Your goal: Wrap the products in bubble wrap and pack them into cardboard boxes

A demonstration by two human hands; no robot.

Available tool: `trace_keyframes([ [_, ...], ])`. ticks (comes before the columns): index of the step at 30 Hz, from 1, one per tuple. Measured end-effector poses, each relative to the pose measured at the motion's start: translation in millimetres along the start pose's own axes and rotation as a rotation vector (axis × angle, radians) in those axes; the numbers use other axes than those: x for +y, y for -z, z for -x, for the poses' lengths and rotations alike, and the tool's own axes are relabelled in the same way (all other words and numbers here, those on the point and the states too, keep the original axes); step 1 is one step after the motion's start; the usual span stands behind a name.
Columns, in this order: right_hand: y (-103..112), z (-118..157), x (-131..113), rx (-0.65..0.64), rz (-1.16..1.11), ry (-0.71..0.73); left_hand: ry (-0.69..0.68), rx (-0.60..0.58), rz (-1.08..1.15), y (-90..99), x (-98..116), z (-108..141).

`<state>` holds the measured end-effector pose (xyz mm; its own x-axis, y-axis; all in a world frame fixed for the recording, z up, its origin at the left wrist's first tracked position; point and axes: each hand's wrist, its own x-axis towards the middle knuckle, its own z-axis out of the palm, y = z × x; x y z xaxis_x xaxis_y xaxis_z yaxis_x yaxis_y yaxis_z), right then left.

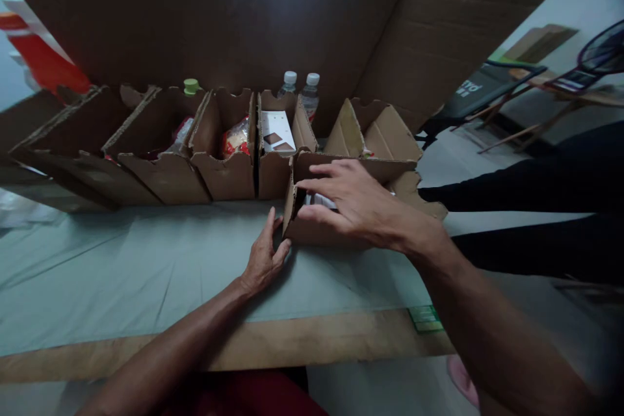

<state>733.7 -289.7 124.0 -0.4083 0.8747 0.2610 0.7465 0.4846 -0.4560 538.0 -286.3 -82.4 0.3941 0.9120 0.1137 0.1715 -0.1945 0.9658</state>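
A cardboard box (pixel 326 235) lies at the front right of the row on the table. My left hand (pixel 266 252) is at its left end, thumb and fingers apart, fingertips against or very near the cardboard. Over the top opening reaches my right hand (pixel 353 201), fingers spread and bent slightly down. Beneath those fingers a white item (pixel 319 200) shows inside the box; its kind is hidden. I cannot tell whether the right fingertips touch it. Neither hand grips anything that I can see.
Several cardboard bins (pixel 163 175) line the table behind, one with a red snack packet (pixel 236 138), another with a white box (pixel 277 130). Bottles (pixel 311 94) stand behind them. A tall cardboard panel (pixel 219 13) closes the back. A person's dark-clothed legs (pixel 526 201) are at the right.
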Motion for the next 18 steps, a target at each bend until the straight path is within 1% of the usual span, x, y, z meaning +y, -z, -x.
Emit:
trace_keyframes([
  [1, 3, 17, -3, 0.093, 0.002, -0.046, 0.006, 0.001, 0.016, 0.1, -1, 1],
  [2, 5, 37, -6, 0.242, 0.007, -0.102, 0.011, 0.006, 0.023, 0.3, -2, 1],
  [3, 4, 58, -6, 0.431, 0.019, -0.172, 0.011, 0.013, 0.019, 0.6, -2, 2],
  [4, -1, 81, -4, 0.645, 0.035, -0.247, 0.002, 0.021, 0.008, 0.8, -2, 3],
  [5, -8, 102, 2, 0.941, 0.043, -0.336, -0.016, 0.025, -0.010, 0.8, -1, 4],
  [6, -17, 121, 10, 1.123, 0.039, -0.443, -0.039, 0.021, -0.027, 0.6, 0, 6],
  [7, -28, 136, 20, 1.179, -0.016, -0.537, -0.062, 0.010, -0.042, 0.0, 2, 8],
  [8, -40, 147, 32, 1.161, -0.100, -0.605, -0.080, -0.010, -0.052, -1.0, 4, 9],
  [9, -51, 153, 43, 1.097, -0.188, -0.652, -0.093, -0.029, -0.058, -2.4, 6, 11],
  [10, -61, 155, 53, 1.044, -0.264, -0.674, -0.105, -0.042, -0.064, -4.0, 8, 13],
  [11, -68, 154, 62, 1.035, -0.312, -0.681, -0.115, -0.050, -0.071, -5.7, 9, 14],
  [12, -73, 151, 69, 1.070, -0.332, -0.687, -0.124, -0.052, -0.079, -7.1, 9, 15],
  [13, -74, 147, 75, 1.129, -0.338, -0.696, -0.134, -0.051, -0.087, -8.2, 9, 15],
  [15, -70, 141, 85, 1.246, -0.360, -0.726, -0.143, -0.048, -0.099, -9.0, 8, 14],
  [17, -63, 136, 91, 1.306, -0.440, -0.782, -0.138, -0.037, -0.113, -8.7, 9, 13],
  [18, -61, 134, 93, 1.316, -0.488, -0.812, -0.134, -0.034, -0.122, -8.5, 10, 12],
])
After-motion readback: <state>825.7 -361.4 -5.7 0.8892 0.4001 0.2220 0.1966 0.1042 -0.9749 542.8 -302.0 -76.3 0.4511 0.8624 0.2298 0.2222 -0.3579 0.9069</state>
